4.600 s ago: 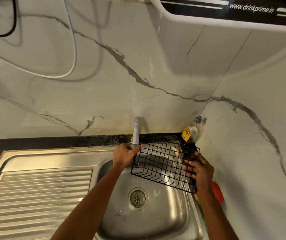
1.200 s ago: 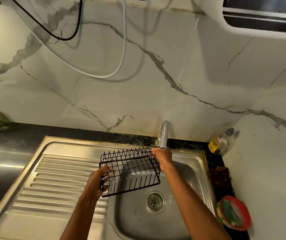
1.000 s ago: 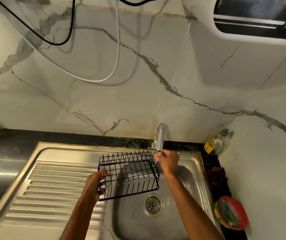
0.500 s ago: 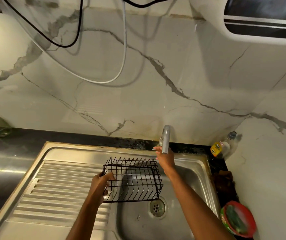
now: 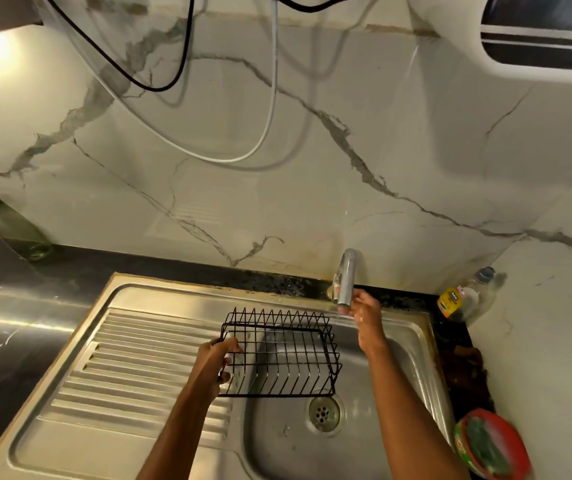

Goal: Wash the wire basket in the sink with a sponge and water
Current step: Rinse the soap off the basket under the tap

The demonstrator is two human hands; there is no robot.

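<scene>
1. Fingers of the left hand [image 5: 214, 362] curl round the left edge of the black wire basket [image 5: 279, 355], gripping its wires and holding it up over the sink [image 5: 374, 441].
2. Right hand [image 5: 364, 315] reaches to the tip of the tap spout [image 5: 346, 277], its fingers touching the spout end; whether they close round it or only rest against it cannot be told.
3. Wire basket sits tilted, its prongs pointing up along the far edge, partly above the basin and partly above the ribbed draining board [image 5: 132, 372].
4. Drain [image 5: 324, 412] lies in the basin just below the basket's near right corner.
5. Red tub [image 5: 492, 445] with something green inside stands on the dark counter at the right of the sink, blurred.
6. Clear bottle [image 5: 464, 296] with a yellow label stands in the corner by the marble wall, right of the tap.
7. Dark green bottle [image 5: 11, 226] leans at the far left against the wall.
8. White cable [image 5: 270, 109] and black cable [image 5: 111, 64] hang in loops on the wall above.
</scene>
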